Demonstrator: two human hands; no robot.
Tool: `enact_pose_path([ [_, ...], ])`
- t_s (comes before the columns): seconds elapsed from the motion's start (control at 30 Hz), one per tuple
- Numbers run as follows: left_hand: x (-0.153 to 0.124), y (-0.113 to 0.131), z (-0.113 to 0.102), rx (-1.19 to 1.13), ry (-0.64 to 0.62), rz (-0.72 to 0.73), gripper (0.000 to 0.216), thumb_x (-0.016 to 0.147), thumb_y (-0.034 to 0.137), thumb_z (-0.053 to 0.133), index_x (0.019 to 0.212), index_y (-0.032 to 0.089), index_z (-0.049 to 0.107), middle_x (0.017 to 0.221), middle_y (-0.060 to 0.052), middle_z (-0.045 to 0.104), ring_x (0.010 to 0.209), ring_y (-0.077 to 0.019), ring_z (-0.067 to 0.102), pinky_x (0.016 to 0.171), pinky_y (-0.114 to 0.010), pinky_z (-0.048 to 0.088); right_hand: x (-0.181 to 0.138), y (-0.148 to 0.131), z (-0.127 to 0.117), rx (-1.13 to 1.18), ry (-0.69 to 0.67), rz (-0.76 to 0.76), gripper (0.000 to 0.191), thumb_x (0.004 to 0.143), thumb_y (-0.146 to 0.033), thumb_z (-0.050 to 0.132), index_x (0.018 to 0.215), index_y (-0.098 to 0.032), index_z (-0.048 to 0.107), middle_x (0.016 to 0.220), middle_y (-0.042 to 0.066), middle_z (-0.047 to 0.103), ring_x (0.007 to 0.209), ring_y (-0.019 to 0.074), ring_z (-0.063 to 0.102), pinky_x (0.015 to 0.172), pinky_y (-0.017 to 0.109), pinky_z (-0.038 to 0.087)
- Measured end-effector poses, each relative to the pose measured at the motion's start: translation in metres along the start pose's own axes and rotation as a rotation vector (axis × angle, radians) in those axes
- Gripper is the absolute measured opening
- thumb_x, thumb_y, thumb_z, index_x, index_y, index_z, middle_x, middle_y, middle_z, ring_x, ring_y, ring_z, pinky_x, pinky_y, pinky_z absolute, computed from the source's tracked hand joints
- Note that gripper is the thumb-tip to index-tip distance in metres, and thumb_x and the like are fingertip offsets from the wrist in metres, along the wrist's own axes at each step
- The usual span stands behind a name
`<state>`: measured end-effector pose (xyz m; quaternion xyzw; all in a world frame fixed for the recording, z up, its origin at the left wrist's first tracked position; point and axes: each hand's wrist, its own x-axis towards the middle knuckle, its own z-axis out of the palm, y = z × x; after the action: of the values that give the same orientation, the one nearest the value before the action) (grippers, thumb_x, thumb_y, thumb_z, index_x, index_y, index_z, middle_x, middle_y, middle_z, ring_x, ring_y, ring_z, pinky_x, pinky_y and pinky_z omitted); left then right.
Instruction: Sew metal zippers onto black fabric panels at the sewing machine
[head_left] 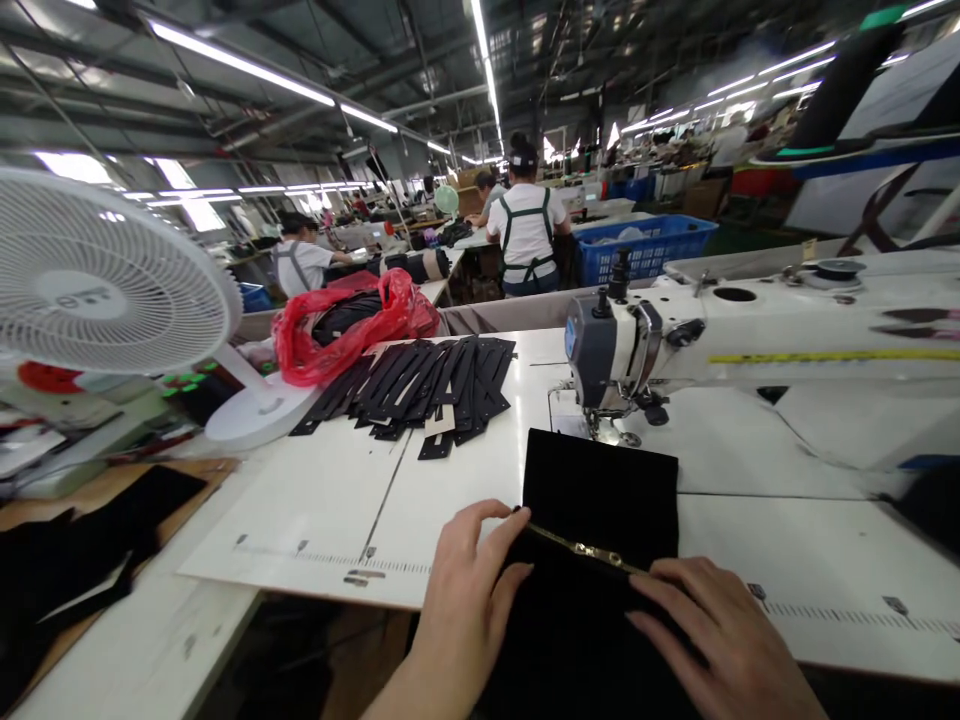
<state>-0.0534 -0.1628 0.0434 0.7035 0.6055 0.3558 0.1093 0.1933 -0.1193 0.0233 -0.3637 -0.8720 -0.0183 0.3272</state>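
A black fabric piece [600,490] lies on the white sewing table [337,500] in front of the sewing machine [750,340]. A thin gold-coloured strip [581,547] runs across the fabric. My left hand [469,590] rests on the fabric's left edge, fingers stretched toward the strip's left end. Flat on the fabric just below the strip's right end lies my right hand [720,640], fingers extended. Neither hand grips anything. The machine's needle and presser foot [611,425] stand just beyond the fabric's far edge.
A fanned pile of black cut pieces [427,385] lies at the table's back, with a red plastic bag [349,325] behind it. A white fan [97,290] stands at left. More black fabric [75,560] lies lower left. Other workers [525,225] sit beyond, near a blue crate [645,245].
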Motion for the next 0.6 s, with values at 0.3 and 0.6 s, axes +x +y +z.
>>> enact_pose_path([
  [0.3,0.044,-0.004,0.011,0.1,-0.297,0.17,0.014,0.08,0.012,0.061,0.089,0.022,0.063,0.09,-0.002,0.058,0.088,-0.0199,0.052,0.08,-0.035,0.039,0.019,0.0,0.006,0.048,-0.048,0.014,0.022,0.091,-0.02,0.041,0.077,-0.018,0.058,0.072,0.003,0.055,0.068,0.0163,0.051,0.064,0.032,0.04],
  [0.6,0.063,0.023,-0.022,-0.114,-0.294,0.26,0.011,0.092,0.02,0.043,0.092,0.018,0.054,0.077,-0.001,0.061,0.069,-0.0143,0.057,0.065,-0.024,0.044,0.047,0.005,-0.056,-0.013,0.066,0.031,0.023,0.093,-0.035,0.039,0.081,-0.022,0.054,0.064,0.0,0.063,0.051,0.0133,0.06,0.049,0.022,0.047],
])
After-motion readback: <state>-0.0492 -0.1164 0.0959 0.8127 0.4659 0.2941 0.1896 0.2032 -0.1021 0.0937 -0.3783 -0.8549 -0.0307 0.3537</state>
